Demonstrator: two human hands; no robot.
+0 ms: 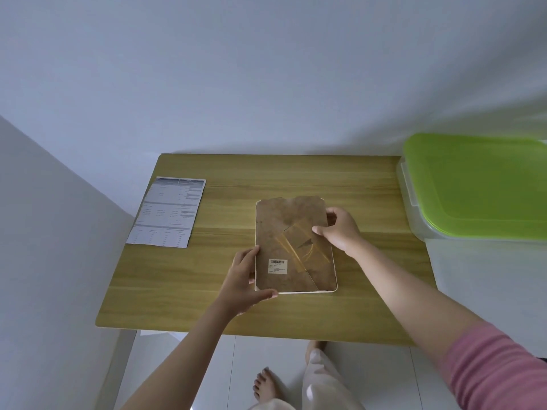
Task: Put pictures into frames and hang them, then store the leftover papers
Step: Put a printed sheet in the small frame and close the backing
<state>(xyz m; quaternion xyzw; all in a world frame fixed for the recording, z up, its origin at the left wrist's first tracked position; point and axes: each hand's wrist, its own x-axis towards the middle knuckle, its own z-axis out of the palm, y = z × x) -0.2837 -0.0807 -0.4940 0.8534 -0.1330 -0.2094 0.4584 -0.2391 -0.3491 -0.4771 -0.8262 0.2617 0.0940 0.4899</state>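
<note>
Lying face-down near the middle of the rectangular light-wood table [355,179] was a cream-edged picture frame with a brown fibreboard back [291,247], its white barcode sticker [277,266] toward the 6 o'clock end. An easel stand of the same brown board crossed the back on a slant, streaked with yellowish tape or glare; which of the two could not be told.

The left hand [244,281] gripped the frame's corner at about 7 o'clock, thumb lying along the bottom edge and fingers curled up the left side. The right hand [340,229] held the opposite edge at about 2 o'clock, its thumb pressed onto the backing board and the fingers wrapped round the rim. A pink ribbed sleeve [497,368] covered the right upper forearm.

At 10 o'clock from the frame, well apart from it, a printed white paper sheet with grey table rows [167,214] lay flat by the table's left edge. At 2 o'clock, just beyond the table's right edge, stood a clear plastic storage box with a lime-green lid [479,184], lid on.

Below the table's near edge, bare feet and pale trousers showed on white floor tiles [260,356].
</note>
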